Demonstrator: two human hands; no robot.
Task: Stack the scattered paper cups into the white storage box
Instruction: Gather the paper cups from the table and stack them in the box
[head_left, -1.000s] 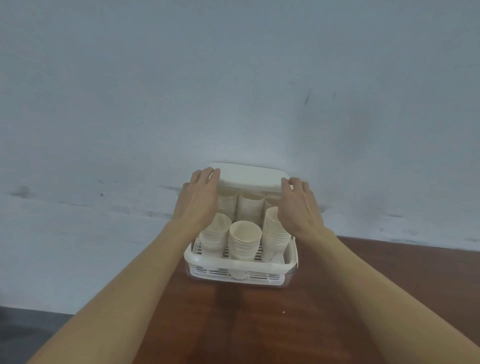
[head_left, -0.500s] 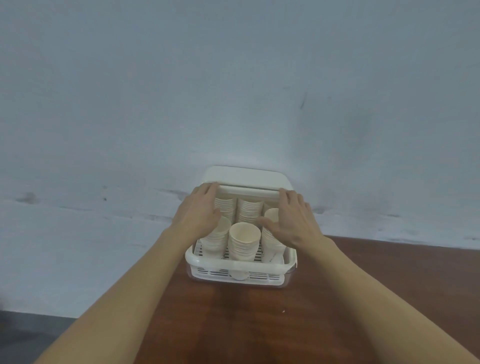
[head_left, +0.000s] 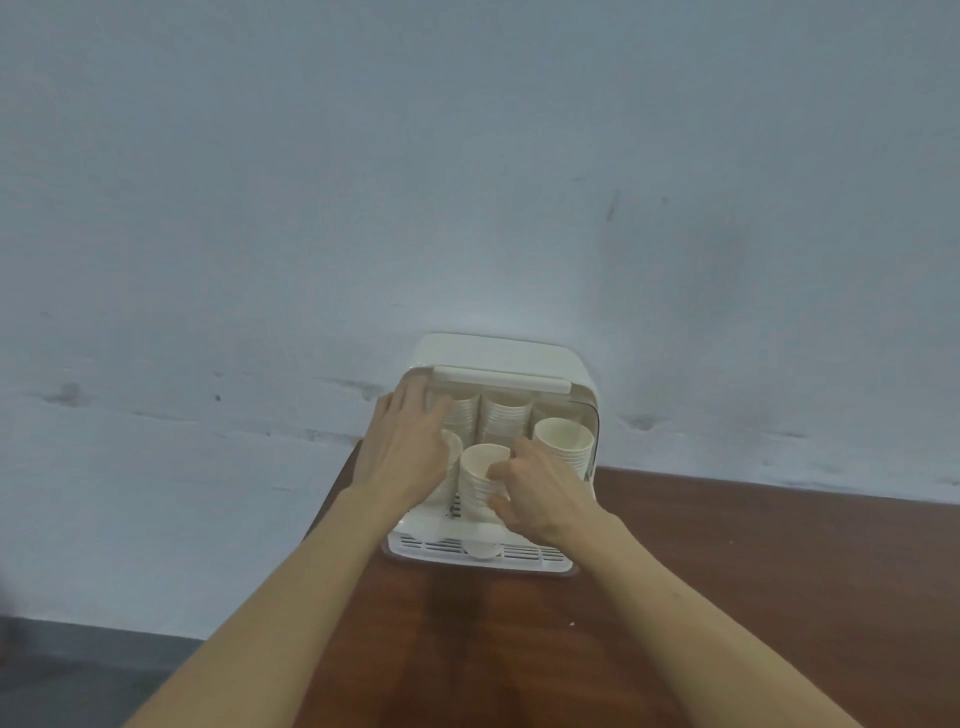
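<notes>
The white storage box (head_left: 483, 556) stands at the table's far edge against the wall, its lid (head_left: 504, 353) pushed up and back. Inside stand several stacks of cream paper cups: a middle front stack (head_left: 478, 475), a right front stack (head_left: 563, 441) and rear stacks (head_left: 506, 415). My left hand (head_left: 405, 452) reaches into the left side with fingers straight, covering the left front stack and touching the rear left cups. My right hand (head_left: 540, 488) curls its thumb and fingers round the middle front stack.
The brown wooden table (head_left: 727, 597) stretches toward me and to the right of the box. A pale blue-grey wall (head_left: 467, 182) rises directly behind the box. At lower left, the grey floor (head_left: 78, 670) shows past the table's left edge.
Both hands left the lid's front edge and dropped into the box. The lid now sits further back. My right hand shifted left and took hold of the middle front stack.
</notes>
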